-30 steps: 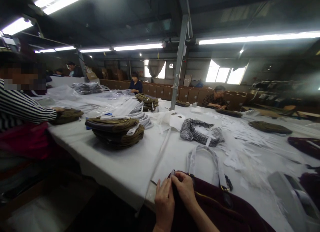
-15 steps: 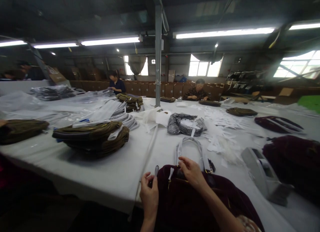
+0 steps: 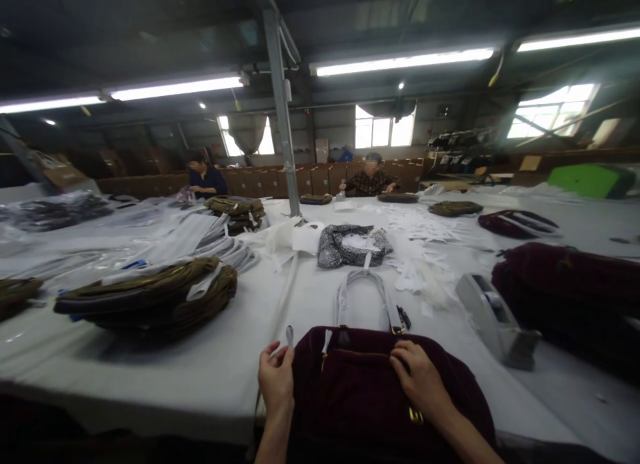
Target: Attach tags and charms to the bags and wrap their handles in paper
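A dark maroon handbag point(image 3: 360, 391) with wrapped handles point(image 3: 367, 284) lies in front of me on the white-covered table. My left hand point(image 3: 276, 374) is beside the bag's upper left corner, its fingers closed in a pinch. From them sticks up a small, thin grey piece with a rounded end point(image 3: 289, 335); its kind is unclear. At the bag's upper edge, right of the front zipper point(image 3: 363, 353), my right hand point(image 3: 417, 377) grips the fabric with bent fingers. A white-wrapped zipper pull point(image 3: 327, 342) hangs at the zipper's left end, and a gold buckle point(image 3: 415, 416) shows below my right hand.
A grey tape dispenser point(image 3: 495, 321) and more maroon bags point(image 3: 565, 284) are to the right. Stacked olive bags point(image 3: 155, 297) lie left. Beyond the handles are a black-and-white fabric ring point(image 3: 353, 246) and paper scraps point(image 3: 415, 224). A metal post point(image 3: 283, 117) rises ahead; two people sit across.
My right hand has moved from the left handle base to the bag's upper edge, farther right. The left hand keeps its pinch. The whole view has turned somewhat to the right.
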Demonstrator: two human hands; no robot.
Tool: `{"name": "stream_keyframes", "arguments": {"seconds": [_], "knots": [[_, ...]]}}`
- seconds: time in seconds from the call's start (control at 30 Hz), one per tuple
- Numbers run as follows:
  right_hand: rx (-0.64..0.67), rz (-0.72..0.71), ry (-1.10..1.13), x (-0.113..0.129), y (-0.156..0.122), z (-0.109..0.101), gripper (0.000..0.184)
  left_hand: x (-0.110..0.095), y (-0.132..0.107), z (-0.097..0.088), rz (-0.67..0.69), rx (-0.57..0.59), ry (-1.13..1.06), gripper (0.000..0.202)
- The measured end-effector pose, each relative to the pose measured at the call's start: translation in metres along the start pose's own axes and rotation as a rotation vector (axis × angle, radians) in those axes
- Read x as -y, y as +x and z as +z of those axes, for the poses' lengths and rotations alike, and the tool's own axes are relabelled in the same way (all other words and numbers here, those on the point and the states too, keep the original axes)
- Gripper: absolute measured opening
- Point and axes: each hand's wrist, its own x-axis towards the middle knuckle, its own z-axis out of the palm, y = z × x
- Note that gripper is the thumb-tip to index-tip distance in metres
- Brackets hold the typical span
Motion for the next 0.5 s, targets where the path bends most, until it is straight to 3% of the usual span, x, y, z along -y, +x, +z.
{"name": "stream_keyframes", "arguments": {"seconds": [0.3, 0.5], "knots": [[-0.068, 0.106, 0.227, -0.004, 0.001, -0.008, 0.025, 0.001, 0.002, -0.007, -0.026, 0.008, -0.01, 0.03], [-0.288, 0.421, 0.577, -0.021, 0.0, -0.008, 0.033, -0.001, 0.002, -0.011, 0.002, 0.024, 0.078, 0.032]]}}
